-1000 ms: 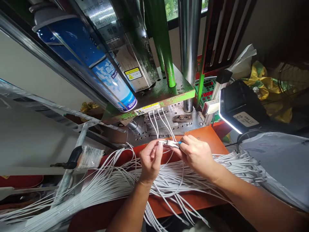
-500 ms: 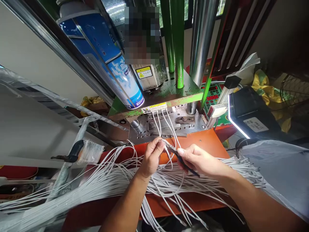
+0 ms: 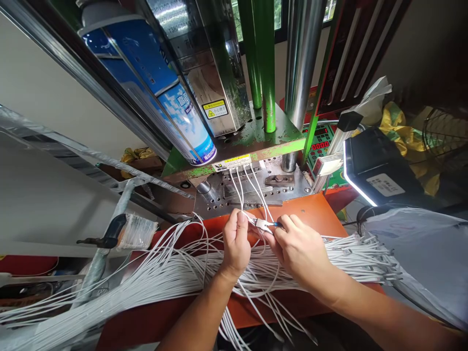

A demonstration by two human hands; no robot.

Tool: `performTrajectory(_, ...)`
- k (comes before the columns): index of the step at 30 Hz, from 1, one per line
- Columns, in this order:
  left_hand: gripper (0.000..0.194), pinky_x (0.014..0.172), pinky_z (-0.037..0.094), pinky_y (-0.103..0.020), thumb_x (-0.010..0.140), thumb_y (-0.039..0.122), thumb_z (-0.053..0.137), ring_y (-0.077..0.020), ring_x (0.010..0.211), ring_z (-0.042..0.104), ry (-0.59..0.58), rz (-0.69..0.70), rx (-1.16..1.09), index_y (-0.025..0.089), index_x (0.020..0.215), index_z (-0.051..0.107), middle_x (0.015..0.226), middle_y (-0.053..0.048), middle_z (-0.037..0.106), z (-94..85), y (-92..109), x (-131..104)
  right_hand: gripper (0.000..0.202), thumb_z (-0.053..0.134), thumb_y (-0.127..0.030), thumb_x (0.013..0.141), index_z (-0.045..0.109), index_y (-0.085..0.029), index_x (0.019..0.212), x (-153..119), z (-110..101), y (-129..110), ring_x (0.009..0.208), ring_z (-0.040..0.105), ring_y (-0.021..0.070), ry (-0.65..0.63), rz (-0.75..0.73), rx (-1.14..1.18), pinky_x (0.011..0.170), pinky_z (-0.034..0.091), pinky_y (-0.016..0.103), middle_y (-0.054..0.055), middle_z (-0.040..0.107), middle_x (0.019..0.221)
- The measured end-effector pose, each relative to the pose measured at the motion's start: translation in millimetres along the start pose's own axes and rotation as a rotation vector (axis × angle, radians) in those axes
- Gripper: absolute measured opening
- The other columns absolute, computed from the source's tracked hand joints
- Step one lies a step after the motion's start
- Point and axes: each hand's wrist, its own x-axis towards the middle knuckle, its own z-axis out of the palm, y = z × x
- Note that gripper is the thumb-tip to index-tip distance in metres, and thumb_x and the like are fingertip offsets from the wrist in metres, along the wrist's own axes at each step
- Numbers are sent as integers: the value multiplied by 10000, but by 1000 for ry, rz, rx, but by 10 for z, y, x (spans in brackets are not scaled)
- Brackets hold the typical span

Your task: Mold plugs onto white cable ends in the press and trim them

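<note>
My left hand is closed in a pinch on the end of a white cable, just in front of the press. My right hand is wrapped round the blue handles of small pliers. The jaws of the pliers point left and meet the cable end beside my left fingertips; whether they bite on it is too small to tell. Behind my hands, several white cables run up into the mould under the green press plate. A thick bundle of white cables lies across the orange table beneath both hands.
A blue spray can stands on the press at the left. A lit lamp and a control panel are at the right, with a white plastic bag below. A clamp sits on the left post.
My right hand has turned over, knuckles now up, and the pliers have swung from a slant to nearly level with their flat side showing. My left hand keeps its pinch.
</note>
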Motion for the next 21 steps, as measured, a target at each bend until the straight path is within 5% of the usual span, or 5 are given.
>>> performTrajectory(8,397,490,500,-192,1035,569,539,-117,594,623,18,-47,-34,206,877,566,755,9,632,19,-23,-35,383,578,-364,1073,692,-183,754,23,51,-28,802,531,233,6,6,-39,653,315,352,82,617,850)
performTrajectory(13,425,391,368,-172,1026,604,533,-81,427,397,38,-92,-44,225,835,517,572,74,465,41,-34,-48,385,575,-342,1076,682,-185,741,18,74,-36,778,523,222,37,-3,-44,646,307,346,71,611,825)
performTrajectory(21,465,537,449,-163,994,616,589,-91,608,470,104,-42,20,212,785,493,719,38,491,51,-38,-2,450,473,-352,1113,688,-164,766,7,147,7,704,536,189,41,7,53,602,261,338,62,616,785)
